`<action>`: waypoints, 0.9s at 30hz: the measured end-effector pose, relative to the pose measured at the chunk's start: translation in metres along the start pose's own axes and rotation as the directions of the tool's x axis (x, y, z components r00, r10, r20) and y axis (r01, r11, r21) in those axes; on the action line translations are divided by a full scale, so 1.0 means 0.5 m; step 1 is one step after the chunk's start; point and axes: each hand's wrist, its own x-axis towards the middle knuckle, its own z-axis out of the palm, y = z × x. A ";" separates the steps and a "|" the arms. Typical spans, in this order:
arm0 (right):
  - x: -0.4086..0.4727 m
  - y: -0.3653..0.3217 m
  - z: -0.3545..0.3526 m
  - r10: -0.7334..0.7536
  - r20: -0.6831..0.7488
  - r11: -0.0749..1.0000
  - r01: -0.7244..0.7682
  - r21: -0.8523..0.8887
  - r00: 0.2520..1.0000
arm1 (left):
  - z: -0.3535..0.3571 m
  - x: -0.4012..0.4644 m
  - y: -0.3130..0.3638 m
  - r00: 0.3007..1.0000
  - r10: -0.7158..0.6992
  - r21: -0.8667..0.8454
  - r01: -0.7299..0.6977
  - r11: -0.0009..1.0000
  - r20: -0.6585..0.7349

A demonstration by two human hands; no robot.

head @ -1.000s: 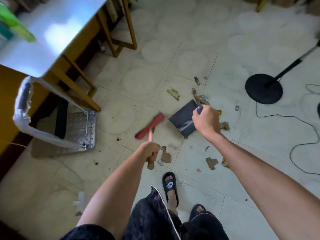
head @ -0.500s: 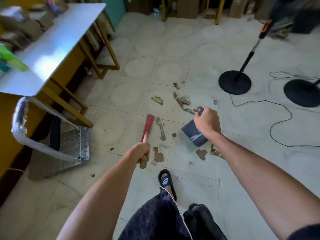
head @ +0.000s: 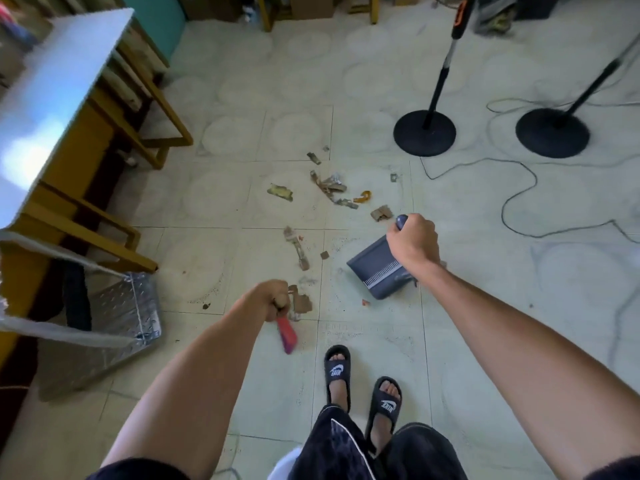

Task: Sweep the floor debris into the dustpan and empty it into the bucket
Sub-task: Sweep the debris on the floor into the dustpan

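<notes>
My right hand (head: 412,242) grips the handle of a dark blue dustpan (head: 375,268) held just above the tiled floor, its mouth facing left. My left hand (head: 272,299) is closed on the handle of a red brush (head: 286,334), whose head hangs down toward my feet. Scraps of cardboard and paper debris (head: 330,187) lie scattered on the tiles beyond both hands, with one brown piece (head: 303,303) right beside my left hand. No bucket shows in the head view.
A yellow-framed table with a white top (head: 52,98) stands at the left, with a metal platform cart (head: 128,306) beneath it. Two black round stand bases (head: 424,133) (head: 552,133) and a trailing cable (head: 519,199) occupy the right. My sandalled feet (head: 337,370) are below.
The brush head swung from pointing away on the floor back toward my feet. The dustpan shifted right and the view pulled back, showing more floor.
</notes>
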 end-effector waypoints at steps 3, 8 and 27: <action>0.009 0.006 0.014 0.049 0.011 0.999 -0.048 -0.016 0.999 | -0.028 0.015 0.066 1.000 0.026 0.089 -0.026 0.996 0.002; 0.038 -0.008 0.035 0.083 0.017 0.996 -0.082 -0.035 0.996 | -0.084 0.057 0.186 0.999 0.043 -0.272 -0.046 0.961 -0.016; 0.034 -0.058 -0.046 0.108 -0.071 0.991 -0.114 -0.077 0.992 | -0.196 0.005 0.314 0.959 0.041 -0.234 0.027 0.972 0.281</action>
